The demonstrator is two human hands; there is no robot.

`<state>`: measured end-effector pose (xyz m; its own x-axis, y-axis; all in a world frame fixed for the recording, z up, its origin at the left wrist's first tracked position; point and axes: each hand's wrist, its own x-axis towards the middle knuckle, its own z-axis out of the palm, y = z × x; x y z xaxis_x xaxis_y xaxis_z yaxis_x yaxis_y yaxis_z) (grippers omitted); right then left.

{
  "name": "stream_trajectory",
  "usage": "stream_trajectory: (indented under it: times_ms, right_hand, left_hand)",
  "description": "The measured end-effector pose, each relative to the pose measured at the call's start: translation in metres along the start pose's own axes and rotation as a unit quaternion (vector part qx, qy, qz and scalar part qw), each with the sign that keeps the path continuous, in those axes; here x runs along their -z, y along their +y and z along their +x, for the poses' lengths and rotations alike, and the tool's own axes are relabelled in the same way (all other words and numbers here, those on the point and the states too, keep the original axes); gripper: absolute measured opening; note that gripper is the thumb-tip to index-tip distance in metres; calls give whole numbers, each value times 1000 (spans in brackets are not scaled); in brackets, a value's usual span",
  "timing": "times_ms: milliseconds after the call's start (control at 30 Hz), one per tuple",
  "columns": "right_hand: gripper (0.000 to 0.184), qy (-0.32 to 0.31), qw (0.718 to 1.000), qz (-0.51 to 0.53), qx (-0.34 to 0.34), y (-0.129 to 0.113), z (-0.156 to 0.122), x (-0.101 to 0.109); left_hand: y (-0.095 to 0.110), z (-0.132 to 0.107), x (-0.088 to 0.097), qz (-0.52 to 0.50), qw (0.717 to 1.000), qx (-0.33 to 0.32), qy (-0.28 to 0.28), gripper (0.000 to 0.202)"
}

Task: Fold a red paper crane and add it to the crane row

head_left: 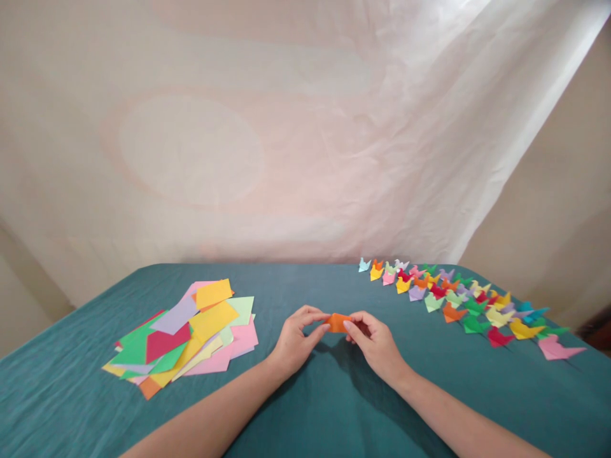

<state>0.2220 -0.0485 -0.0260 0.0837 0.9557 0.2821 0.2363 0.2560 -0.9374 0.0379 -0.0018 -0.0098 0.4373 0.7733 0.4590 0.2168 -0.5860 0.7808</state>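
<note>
A small folded piece of orange paper (338, 323) is held between my two hands, just above the table. My left hand (300, 338) pinches its left end between thumb and fingers. On the opposite end, the thumb and fingers of my right hand (375, 343) grip the paper. My fingertips cover both ends, so only the middle of the folded paper shows.
A green cloth covers the table (305, 407). To the left lies a loose pile of coloured paper sheets (210, 321). Rows of folded paper birds (453, 312) in many colours stand along the right side. Behind the table hangs a pale sheet (286, 127).
</note>
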Motion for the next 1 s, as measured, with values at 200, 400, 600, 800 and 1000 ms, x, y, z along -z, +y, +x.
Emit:
stream_trajectory:
  times_ms: [200, 400, 600, 800, 1000]
  right_hand:
    - [29, -6, 1000, 2, 4, 0, 0, 0]
    - [26, -2, 999, -37, 30, 0, -1, 0]
    - [21, -7, 994, -88, 61, 0, -1, 2]
    - [16, -10, 993, -80, 81, -4, -1, 1]
    - [15, -18, 992, -68, 104, -11, -3, 0]
  left_hand:
    - [3, -1, 0, -3, 1000, -10, -18, 21]
    - [5, -1, 1, 0, 999, -11, -40, 22]
    - [5, -2, -1, 7, 998, -30, -51, 23]
    - [7, -5, -2, 37, 994, -61, -80, 27]
    - [10, -8, -3, 65, 990, -86, -94, 31]
